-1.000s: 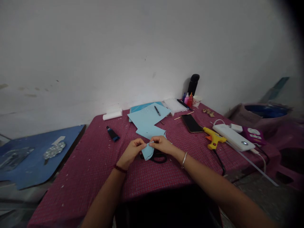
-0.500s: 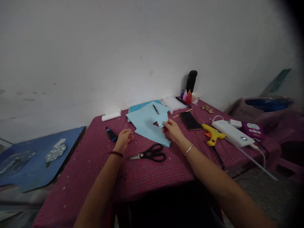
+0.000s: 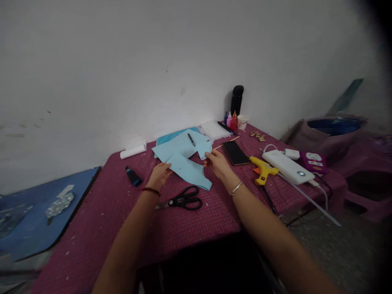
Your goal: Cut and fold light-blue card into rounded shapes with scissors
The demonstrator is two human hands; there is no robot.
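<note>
My left hand [image 3: 161,174] pinches the left corner of a cut piece of light blue foam or paper sheet [image 3: 188,170]. My right hand [image 3: 217,161] has its fingertips closed on a thin thread or wire [image 3: 211,147], which hangs in a loop by the blue piece's right end. A smaller blue piece [image 3: 203,149] lies right by those fingertips; I cannot tell whether they also grip it. Black-handled scissors [image 3: 185,199] lie just in front of the blue piece. Behind, a larger blue sheet [image 3: 171,148] bears a black pen [image 3: 191,140].
A yellow glue gun [image 3: 262,169], a phone [image 3: 235,152] and a white power bank [image 3: 284,165] lie to the right. Small paint bottles [image 3: 233,121], a paper cup [image 3: 242,121] and a black flask [image 3: 237,100] stand at the back. A dark blue-black tool [image 3: 133,176] lies left.
My left hand has reached the blue piece and taken its corner; before, it hovered empty beside it. The front piece has shifted apart from the sheet behind. The view has turned slightly right.
</note>
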